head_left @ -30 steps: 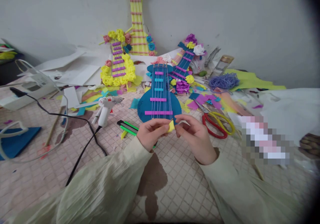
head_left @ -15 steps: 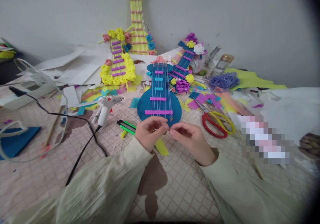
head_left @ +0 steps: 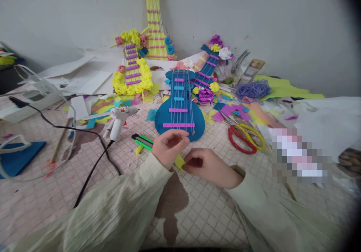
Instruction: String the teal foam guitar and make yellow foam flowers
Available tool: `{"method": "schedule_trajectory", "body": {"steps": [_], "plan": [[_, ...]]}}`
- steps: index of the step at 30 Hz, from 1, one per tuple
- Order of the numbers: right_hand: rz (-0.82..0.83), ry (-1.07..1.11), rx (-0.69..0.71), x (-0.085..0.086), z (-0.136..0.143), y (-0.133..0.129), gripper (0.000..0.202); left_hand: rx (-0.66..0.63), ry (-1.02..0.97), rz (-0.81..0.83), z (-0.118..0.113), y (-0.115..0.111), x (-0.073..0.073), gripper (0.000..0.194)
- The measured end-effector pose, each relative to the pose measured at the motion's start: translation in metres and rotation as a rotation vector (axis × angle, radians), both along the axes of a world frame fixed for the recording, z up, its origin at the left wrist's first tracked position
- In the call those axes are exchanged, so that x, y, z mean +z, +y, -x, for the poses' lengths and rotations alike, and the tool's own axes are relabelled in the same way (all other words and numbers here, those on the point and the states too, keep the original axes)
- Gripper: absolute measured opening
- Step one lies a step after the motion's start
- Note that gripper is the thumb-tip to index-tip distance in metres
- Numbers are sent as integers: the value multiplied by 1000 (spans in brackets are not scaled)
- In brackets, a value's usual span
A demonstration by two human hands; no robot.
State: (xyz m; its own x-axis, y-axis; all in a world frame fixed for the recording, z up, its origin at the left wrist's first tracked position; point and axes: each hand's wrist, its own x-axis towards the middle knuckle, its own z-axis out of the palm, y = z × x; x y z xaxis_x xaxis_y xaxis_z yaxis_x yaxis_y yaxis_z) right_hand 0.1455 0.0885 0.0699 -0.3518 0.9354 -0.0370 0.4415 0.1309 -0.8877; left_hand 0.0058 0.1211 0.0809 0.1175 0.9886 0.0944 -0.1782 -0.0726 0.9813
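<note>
A small blue paper guitar [head_left: 163,118] with pale strings and pink and blue strips across it lies upright in front of me. My left hand [head_left: 170,147] is at its lower edge, thumb and fingertips drawn together in a pinch; anything between them is too small to make out. Lower and to the right, my right hand [head_left: 210,166] has its fingers closed at the end of a yellow paper strip [head_left: 179,162]. Part of that strip is hidden behind my left hand. Beside my left hand lies a green utility knife [head_left: 143,142].
A white glue gun [head_left: 116,126] with a black cord stands on the left. Red-and-yellow scissors [head_left: 241,139] lie to the right, near purple yarn [head_left: 254,89]. Decorated paper guitars, one yellow with flowers [head_left: 132,66], lean at the back among paper scraps.
My right hand has moved down and slightly left, away from my left fingertips, onto the yellow paper strip. My left hand has stayed nearly in place.
</note>
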Motion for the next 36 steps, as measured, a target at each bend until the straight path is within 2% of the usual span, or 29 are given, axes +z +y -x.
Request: {"method": "schedule_trajectory", "body": {"steps": [2,4,6,8,11,14,16,18,22,27,30,32,36], "plan": [[25,53,-21,3,-2,2,8,144,-84,-95,2,1,-2,9],[-10,83,-111,7,-3,2,12,285,-215,-185,4,3,-5,11],[-132,77,-262,10,-3,2,14,315,-289,-187,5,3,-8,11],[-340,4,-432,11,-2,0,14,250,-232,-122,4,0,-9,9],[-698,-224,-576,10,-2,-4,11,-10,33,-39,0,-8,-8,7],[-932,-398,-489,7,-6,-5,15,-229,166,-31,-5,-17,-5,21],[-997,-447,-402,6,-9,-5,20,-253,159,-42,-7,-19,-4,26],[-1011,-458,-352,5,-10,-5,23,-230,169,-53,-7,-19,-3,23],[-915,-309,-352,8,-9,-6,33,-186,153,-48,-5,-15,-1,25],[-393,211,-426,14,-7,-5,38,-227,119,-34,-3,-13,1,22],[-144,395,-368,16,-6,-3,23,-240,140,-61,-2,-12,0,23],[-86,440,-351,18,-5,-1,14,-243,145,-69,-3,-12,1,22],[-72,450,-394,20,-3,0,13,-241,149,-70,-4,-11,2,22]]}}
